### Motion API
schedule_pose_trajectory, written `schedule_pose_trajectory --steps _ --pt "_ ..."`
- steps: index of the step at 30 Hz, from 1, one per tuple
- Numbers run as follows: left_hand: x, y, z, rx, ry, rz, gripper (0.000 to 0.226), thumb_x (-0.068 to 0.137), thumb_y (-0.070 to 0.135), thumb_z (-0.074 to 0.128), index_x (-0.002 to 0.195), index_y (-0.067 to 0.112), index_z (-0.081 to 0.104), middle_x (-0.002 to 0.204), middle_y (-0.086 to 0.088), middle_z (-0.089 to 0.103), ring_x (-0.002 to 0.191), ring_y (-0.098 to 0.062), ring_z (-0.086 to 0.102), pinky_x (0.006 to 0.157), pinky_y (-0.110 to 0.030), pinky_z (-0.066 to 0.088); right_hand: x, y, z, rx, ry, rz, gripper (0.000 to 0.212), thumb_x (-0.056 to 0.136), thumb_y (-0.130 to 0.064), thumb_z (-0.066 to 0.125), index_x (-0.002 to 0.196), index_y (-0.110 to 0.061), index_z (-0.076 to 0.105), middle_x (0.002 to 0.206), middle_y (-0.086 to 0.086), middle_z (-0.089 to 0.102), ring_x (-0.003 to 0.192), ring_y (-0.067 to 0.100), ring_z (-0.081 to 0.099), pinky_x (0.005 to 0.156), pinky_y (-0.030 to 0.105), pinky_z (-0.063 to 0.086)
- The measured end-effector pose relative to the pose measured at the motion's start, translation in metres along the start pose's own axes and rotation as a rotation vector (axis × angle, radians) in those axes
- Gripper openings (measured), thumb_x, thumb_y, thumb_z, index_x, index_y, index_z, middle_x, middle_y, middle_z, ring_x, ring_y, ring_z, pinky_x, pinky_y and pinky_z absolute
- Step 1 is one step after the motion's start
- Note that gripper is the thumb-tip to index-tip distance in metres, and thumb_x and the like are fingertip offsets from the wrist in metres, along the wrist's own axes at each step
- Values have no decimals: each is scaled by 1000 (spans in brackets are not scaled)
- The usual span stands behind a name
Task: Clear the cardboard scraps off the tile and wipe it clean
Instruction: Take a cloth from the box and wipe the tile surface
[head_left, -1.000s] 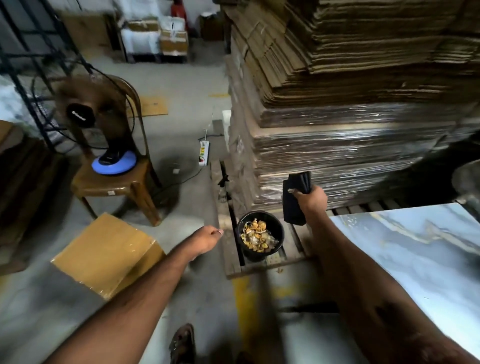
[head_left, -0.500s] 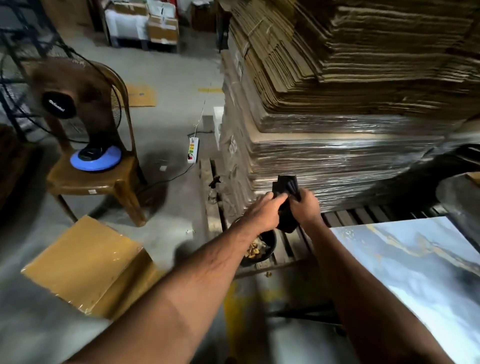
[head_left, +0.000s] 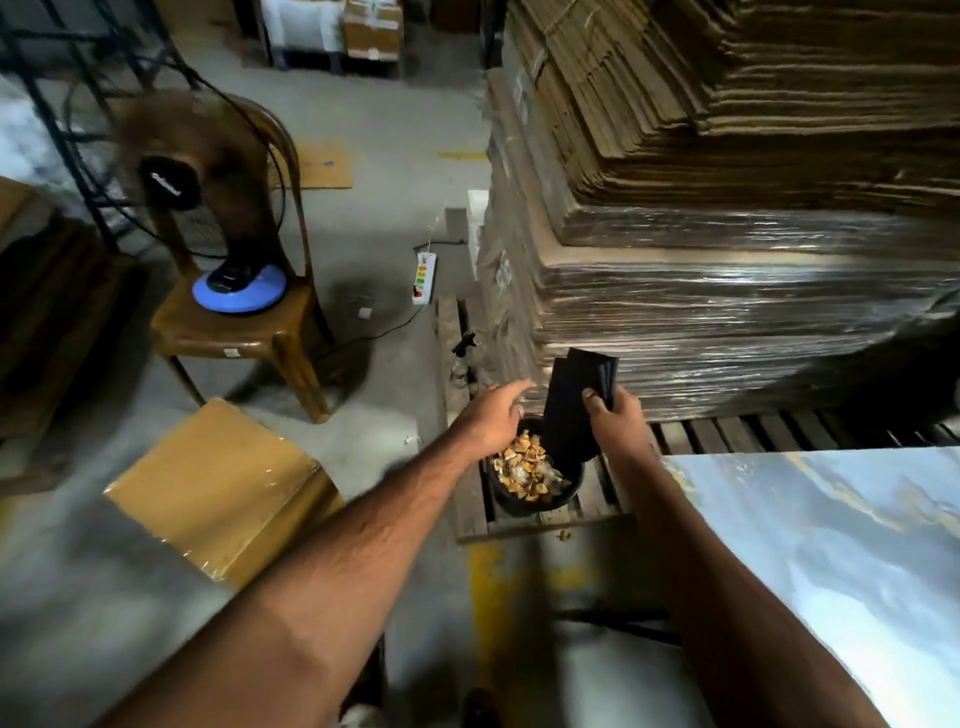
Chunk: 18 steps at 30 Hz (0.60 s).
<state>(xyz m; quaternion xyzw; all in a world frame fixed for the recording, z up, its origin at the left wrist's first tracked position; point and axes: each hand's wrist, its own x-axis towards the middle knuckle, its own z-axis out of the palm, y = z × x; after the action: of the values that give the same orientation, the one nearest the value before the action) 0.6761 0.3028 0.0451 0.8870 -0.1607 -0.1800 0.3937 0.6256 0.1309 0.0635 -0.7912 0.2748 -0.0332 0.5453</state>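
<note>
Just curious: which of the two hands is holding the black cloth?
The right hand grips the black cloth above the bucket of scraps; the left hand beside it is open and empty.

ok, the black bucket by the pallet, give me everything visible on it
The black bucket is a small round container, apparently plastic, standing upright on the wooden pallet at the foot of the wrapped cardboard stack. It is filled near the rim with tan cardboard scraps. The folded black cloth, held in the right hand, hangs over its far rim, hiding that part. The left hand hovers open above its left edge; contact cannot be told. One scrap lies on the pallet in front.
</note>
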Motion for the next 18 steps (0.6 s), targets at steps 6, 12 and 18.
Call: schedule_pose_trajectory --steps 6,12,18 --pt "-62 -89 -43 -110 80 -212 40 99 11 47 139 16 51 123 -4 64 107 -17 61 95 -29 48 -36 -4 74 118 -213 65 11 99 -20 57 107 -13 58 106 10 68 97 26 67 88 44 57" --pt "-120 -181 -93 -80 104 -462 38 99 14 48 136 7 53 137 -11 57 125 -26 54 101 -28 42 -72 -4 203 -137 -475 -8 18 96 -16 61 109 -4 66 100 15 69 98 32 66 87 40 53" --pt "-150 -289 -140 -157 124 -627 38 99 15 49 135 4 52 140 -12 54 128 -25 51 101 -26 39 -86 -11 348 -392 -680 -53 23 97 -19 56 112 -3 65 104 20 69 98 36 66 84 43 53"
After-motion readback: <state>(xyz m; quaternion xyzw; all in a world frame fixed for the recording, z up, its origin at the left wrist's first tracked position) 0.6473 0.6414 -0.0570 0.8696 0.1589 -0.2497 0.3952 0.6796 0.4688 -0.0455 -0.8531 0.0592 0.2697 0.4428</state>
